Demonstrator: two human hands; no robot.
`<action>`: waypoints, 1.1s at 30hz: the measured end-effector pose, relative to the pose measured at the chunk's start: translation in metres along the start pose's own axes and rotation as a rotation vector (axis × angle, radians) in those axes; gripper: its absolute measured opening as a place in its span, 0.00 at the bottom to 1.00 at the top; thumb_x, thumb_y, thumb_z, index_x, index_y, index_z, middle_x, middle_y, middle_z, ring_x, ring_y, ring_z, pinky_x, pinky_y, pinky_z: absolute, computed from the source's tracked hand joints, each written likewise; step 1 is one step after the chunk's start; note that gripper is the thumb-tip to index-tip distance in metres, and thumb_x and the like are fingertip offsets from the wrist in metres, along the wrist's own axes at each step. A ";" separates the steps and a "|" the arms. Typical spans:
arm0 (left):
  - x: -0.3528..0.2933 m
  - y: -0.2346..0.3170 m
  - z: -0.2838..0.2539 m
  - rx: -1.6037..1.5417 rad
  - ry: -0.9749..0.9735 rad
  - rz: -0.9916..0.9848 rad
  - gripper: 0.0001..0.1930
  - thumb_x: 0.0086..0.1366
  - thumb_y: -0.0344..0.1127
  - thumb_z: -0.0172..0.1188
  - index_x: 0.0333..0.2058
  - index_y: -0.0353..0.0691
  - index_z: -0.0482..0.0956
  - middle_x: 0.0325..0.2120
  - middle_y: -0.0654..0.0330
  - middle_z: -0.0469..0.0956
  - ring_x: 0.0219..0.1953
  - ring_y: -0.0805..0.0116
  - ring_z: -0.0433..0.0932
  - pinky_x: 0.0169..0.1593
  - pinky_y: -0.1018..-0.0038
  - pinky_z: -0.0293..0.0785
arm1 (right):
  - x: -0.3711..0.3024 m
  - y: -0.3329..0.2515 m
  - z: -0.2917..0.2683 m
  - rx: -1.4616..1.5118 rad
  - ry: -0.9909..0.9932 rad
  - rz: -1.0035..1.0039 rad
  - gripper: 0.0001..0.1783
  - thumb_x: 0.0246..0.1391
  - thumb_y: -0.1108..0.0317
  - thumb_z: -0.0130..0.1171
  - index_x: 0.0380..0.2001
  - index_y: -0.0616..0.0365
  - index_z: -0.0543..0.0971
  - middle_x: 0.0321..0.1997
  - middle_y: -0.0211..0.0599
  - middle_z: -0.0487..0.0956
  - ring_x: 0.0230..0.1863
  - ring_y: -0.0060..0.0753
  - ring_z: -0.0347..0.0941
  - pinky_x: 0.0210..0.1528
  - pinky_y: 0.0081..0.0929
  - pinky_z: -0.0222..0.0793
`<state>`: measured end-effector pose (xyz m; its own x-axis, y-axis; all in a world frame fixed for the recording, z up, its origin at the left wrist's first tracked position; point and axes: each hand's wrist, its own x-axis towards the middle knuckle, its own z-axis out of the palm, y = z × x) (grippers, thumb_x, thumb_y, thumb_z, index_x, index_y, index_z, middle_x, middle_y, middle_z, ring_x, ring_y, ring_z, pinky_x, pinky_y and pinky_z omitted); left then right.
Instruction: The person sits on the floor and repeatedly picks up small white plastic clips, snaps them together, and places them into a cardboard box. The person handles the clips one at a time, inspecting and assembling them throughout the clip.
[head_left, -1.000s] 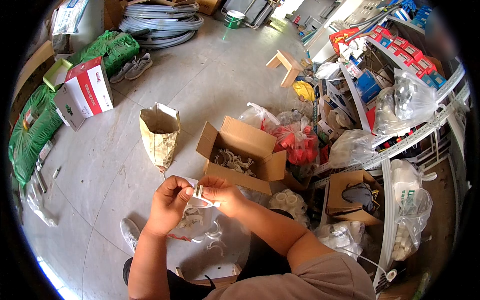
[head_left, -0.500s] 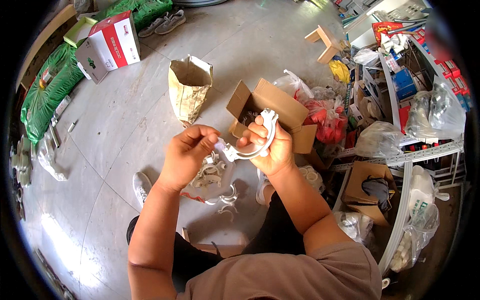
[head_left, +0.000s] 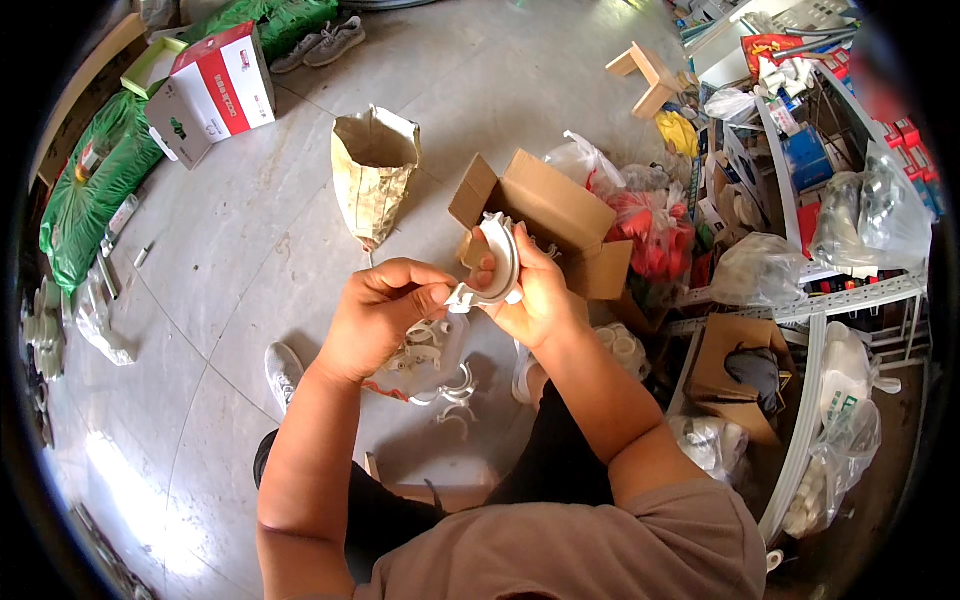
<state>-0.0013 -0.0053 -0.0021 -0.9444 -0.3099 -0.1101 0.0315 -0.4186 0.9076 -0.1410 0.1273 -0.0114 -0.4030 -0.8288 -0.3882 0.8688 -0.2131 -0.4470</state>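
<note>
A white curved pipe clamp (head_left: 508, 262) is gripped in my right hand (head_left: 540, 295), its open side facing left. The fingers pass behind the curve and the thumb lies along its outer side. My left hand (head_left: 385, 312) pinches at the clamp's lower left end; whether a small part sits between those fingertips is hidden. Below the hands, a clear plastic bag (head_left: 452, 345) on the floor holds several white clamp pieces (head_left: 422, 357). More loose curved pieces (head_left: 458, 385) lie beside it, near my right foot.
An open cardboard box (head_left: 555, 205) stands just beyond my right hand, a paper sack (head_left: 375, 175) farther left. Bags of red parts (head_left: 655, 235) and a crowded metal rack (head_left: 790, 315) line the right. Green sacks (head_left: 95, 195) and a white-red carton (head_left: 225, 85) lie far left.
My right hand has turned the clamp and shifted its grip, bringing the thumb along the outer side. The clamp moved slightly left, and my left fingertips now meet its lower end.
</note>
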 end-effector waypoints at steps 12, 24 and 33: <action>0.004 0.006 0.000 -0.160 0.271 -0.189 0.07 0.59 0.32 0.52 0.30 0.33 0.74 0.24 0.62 0.74 0.25 0.76 0.72 0.32 0.81 0.71 | -0.007 0.021 0.008 -1.210 -0.130 -0.484 0.18 0.53 0.63 0.52 0.45 0.63 0.69 0.38 0.30 0.71 0.41 0.19 0.65 0.44 0.19 0.60; 0.004 0.007 -0.001 -0.101 0.189 -0.229 0.07 0.58 0.33 0.54 0.29 0.34 0.74 0.22 0.63 0.73 0.23 0.78 0.70 0.30 0.83 0.68 | -0.005 0.025 0.003 -0.877 -0.131 -0.207 0.12 0.53 0.63 0.54 0.27 0.62 0.73 0.23 0.24 0.70 0.25 0.12 0.61 0.28 0.13 0.57; 0.005 0.007 0.002 -0.074 0.149 -0.227 0.06 0.59 0.31 0.53 0.30 0.34 0.72 0.20 0.65 0.71 0.23 0.80 0.67 0.28 0.84 0.65 | -0.008 0.023 0.004 -0.857 -0.129 -0.267 0.11 0.52 0.64 0.55 0.24 0.62 0.73 0.22 0.25 0.70 0.25 0.14 0.62 0.28 0.14 0.57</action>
<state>-0.0062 -0.0081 0.0039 -0.8715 -0.3213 -0.3705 -0.1460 -0.5512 0.8215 -0.1165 0.1271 -0.0148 -0.4797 -0.8698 -0.1155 0.2185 0.0090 -0.9758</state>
